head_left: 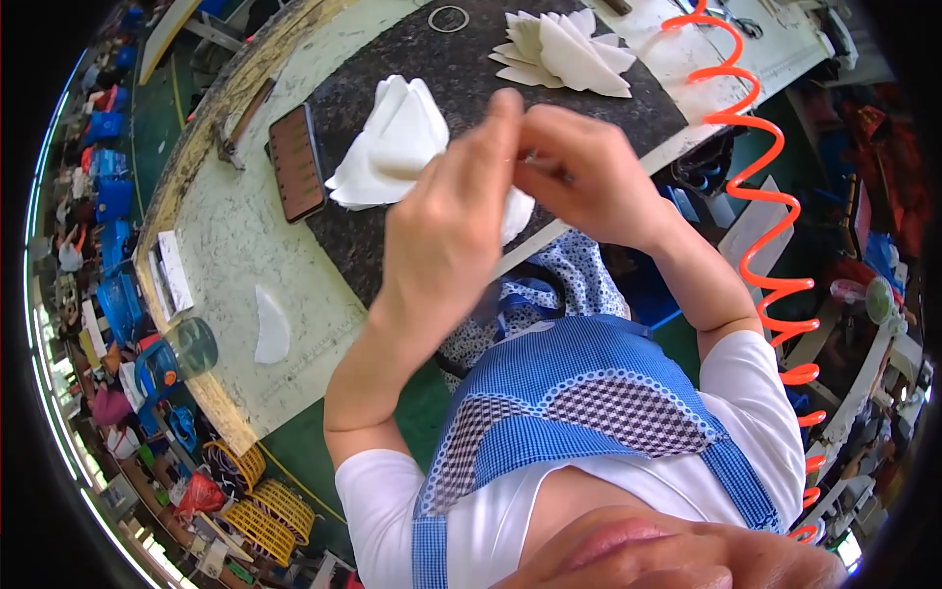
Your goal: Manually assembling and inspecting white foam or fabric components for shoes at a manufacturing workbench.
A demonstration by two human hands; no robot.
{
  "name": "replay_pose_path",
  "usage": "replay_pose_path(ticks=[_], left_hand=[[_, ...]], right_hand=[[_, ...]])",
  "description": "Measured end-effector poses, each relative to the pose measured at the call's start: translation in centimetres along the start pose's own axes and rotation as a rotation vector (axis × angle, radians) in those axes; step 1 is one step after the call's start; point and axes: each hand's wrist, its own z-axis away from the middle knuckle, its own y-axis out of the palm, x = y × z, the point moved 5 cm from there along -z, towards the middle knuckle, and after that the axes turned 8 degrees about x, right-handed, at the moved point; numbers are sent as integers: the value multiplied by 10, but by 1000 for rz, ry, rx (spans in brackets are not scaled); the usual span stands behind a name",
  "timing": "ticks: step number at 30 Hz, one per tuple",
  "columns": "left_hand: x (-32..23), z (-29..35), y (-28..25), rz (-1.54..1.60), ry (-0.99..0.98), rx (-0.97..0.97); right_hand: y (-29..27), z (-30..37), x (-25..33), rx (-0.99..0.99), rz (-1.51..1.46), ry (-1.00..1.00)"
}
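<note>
A dark mat [343,247] bearing white pieces [397,128] covers the bench [221,324] above green floor [155,137]; left hand [446,216], right hand [587,175]: grip unclear

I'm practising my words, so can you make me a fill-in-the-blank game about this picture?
1. The stacked pieces beside the phone are coloured ____.
2. The right hand is farther from the phone than the ____ hand.
3. The woven baskets at the lower left are coloured ____.
4. The coiled cord hangs toward the picture's ____ side.

Missing words: white; left; yellow; right.
</note>
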Motion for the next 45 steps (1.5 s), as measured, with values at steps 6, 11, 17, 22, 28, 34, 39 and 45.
replay_pose_path(ticks=[6,11,17,22,28,34,39,45], left_hand=[[45,23,18,856,-429,18],[41,29,18,955,-411,104],[33,47,25,1531,-388,622],[26,37,6,991,-42,138],[-6,47,-24,177,396,-390],[-27,28,13,114,432,-164],[-77,40,23,885,657,86],[16,27,46,2490,-415,-263]], right_hand=[[3,0,-31,59,-643,414],[12,-1,-26,277,-681,436],[22,9,5,638,-753,569],[46,25,-15,523,-1122,563],[62,17,-20,249,-1872,253],[38,28,-27,45,-584,452],[25,41,-69,-487,-720,577],[-52,182,-95,-857,194,651]])
